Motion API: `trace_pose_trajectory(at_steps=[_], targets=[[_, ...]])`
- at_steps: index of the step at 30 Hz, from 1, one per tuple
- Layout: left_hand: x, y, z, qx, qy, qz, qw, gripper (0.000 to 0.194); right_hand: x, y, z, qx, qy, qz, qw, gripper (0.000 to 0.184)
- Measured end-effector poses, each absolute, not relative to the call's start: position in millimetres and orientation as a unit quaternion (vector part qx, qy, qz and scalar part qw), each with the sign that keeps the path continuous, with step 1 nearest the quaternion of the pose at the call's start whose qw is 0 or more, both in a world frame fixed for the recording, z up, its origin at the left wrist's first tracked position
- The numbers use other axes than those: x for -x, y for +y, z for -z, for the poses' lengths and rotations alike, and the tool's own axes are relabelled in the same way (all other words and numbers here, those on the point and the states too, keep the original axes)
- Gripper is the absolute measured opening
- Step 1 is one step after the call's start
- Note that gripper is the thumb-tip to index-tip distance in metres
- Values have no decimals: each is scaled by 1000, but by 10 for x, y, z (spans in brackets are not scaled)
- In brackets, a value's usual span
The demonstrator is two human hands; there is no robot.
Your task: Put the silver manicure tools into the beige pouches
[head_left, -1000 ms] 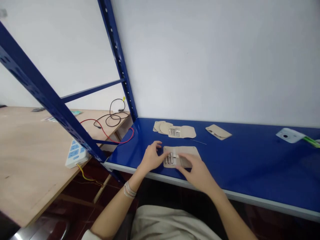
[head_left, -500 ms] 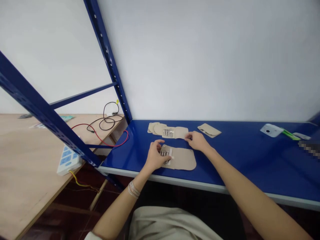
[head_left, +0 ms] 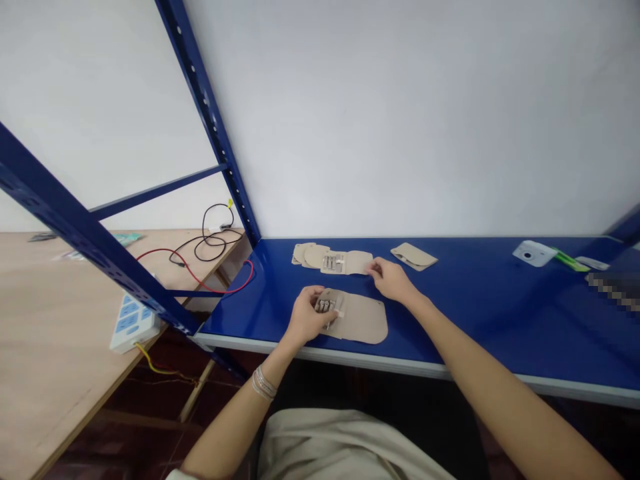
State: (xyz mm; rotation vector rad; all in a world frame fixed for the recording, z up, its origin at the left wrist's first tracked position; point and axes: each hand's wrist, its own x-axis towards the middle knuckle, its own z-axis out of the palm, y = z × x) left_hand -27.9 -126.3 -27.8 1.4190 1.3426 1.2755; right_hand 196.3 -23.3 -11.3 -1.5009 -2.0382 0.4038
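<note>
Hands well apart, both low over the blue tabletop [head_left: 480, 333] at centre frame. The left hand [head_left: 306, 315] sits curved over the left end of a tan open pouch [head_left: 363, 320], fingers on or just above a row of small metal tools [head_left: 325, 305] held in the pouch's loops. Whether it grips them cannot be told; the hand hides part of the row. The pouch lies flat and unfolded, its bare flap spread to the right, which leaves the tools exposed and reachable.

The right hand [head_left: 393, 280] is further up the frame, fingertips [head_left: 373, 269] at the right edge of a second open tan pouch [head_left: 357, 263]. Contact looks likely, but any pinch is unclear. That pouch also lies flat, with its own metal tools [head_left: 333, 263] showing. Just left of it, partly under it, are round-flapped tan pieces [head_left: 310, 255]. A folded tan pouch [head_left: 414, 256] lies apart to the right. Farther right, near the wall, sits a white camera [head_left: 533, 253].
</note>
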Motion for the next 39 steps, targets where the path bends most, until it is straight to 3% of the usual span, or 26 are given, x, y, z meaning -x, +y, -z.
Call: trace_pose_trajectory(at_steps=[4,11,31,39], targets=[[284,-1266,287,-558,527,-503,398,38,-1923,-307,42,476,-713,-326,399,26],[273,-1282,271,-524,501,-534,436,51,-1678,-561,-47,332,-571,-591,463,37],[261,-1324,253,-529,474,-543,449,55,-1549,-621,18,356,-606,-553,448,35],[243,-1325,249,-525,457,-553,457,56,-1543,-626,34,346,-653,-539,404,32]])
